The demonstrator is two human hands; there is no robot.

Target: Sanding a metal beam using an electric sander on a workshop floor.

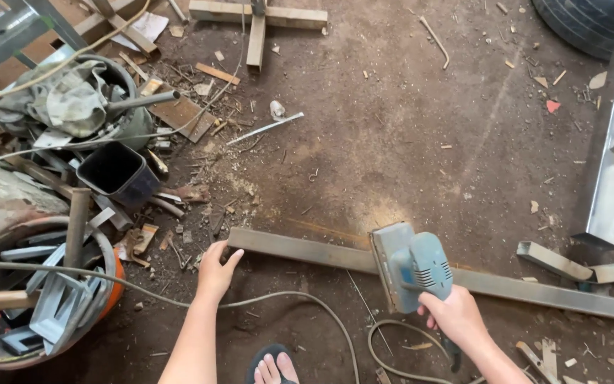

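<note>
left hand (pixel 214 274) spread flat, right hand (pixel 455 317) clenched

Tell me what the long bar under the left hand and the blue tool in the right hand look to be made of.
Long bar: likely steel tube, dull grey, unpainted, rust-brown patches, squared edges. The left hand rests on its end.
Blue tool: apparently moulded plastic housing, matte blue-grey with vent slots; the flat plate on the bar looks metal. The right hand holds its grip.

Littered dirt floor (pixel 406 142), daylight

Head-worn view, steeply down, fairly near
</note>
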